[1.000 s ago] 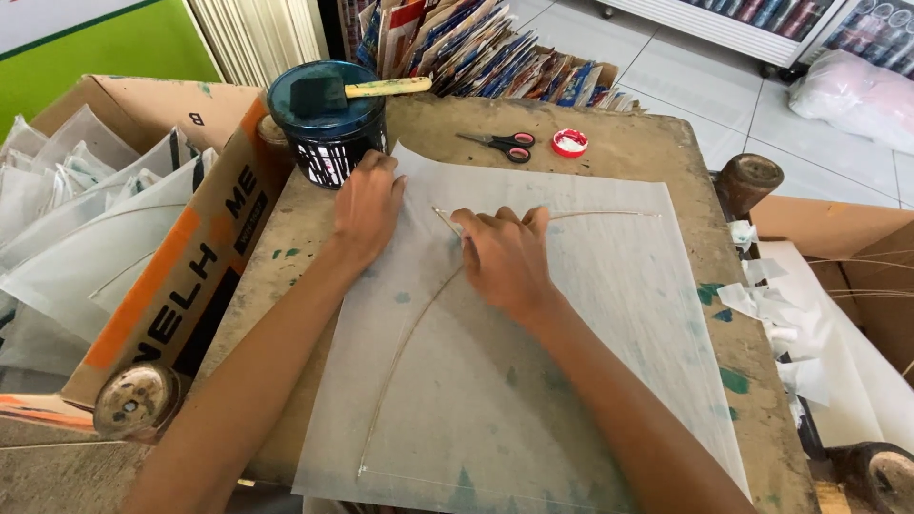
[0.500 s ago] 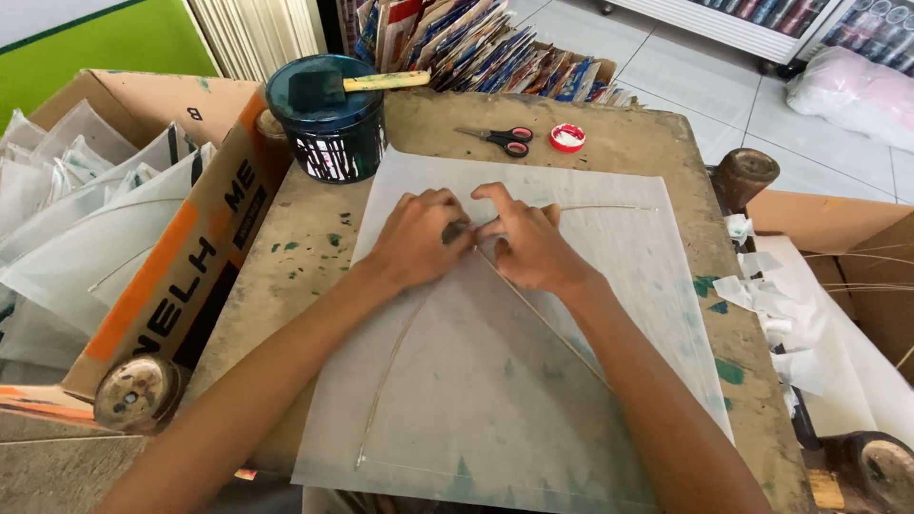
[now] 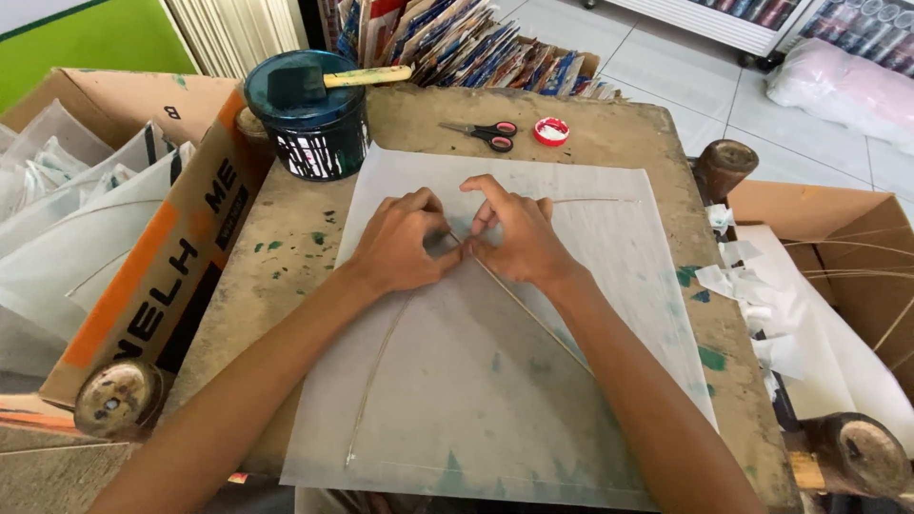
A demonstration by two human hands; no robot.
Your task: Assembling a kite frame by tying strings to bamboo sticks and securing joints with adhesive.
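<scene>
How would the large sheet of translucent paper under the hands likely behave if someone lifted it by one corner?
The translucent paper sheet looks very thin, so it would probably droop and feel light. It may tear easily. The thin sticks pressed by the left hand and right hand might stiffen it, if attached.

- Bright, even daylight; no harsh glare.
- Floor tiles beyond the right hand brightest, suggesting light from that far side.
- Soft, short shadow under both hands on the translucent sheet; left hand casts little.
- Focus sharp around the hands; forearms nearest the camera slightly soft.
- Wide-angle bowing visible along the surface edges.
</scene>
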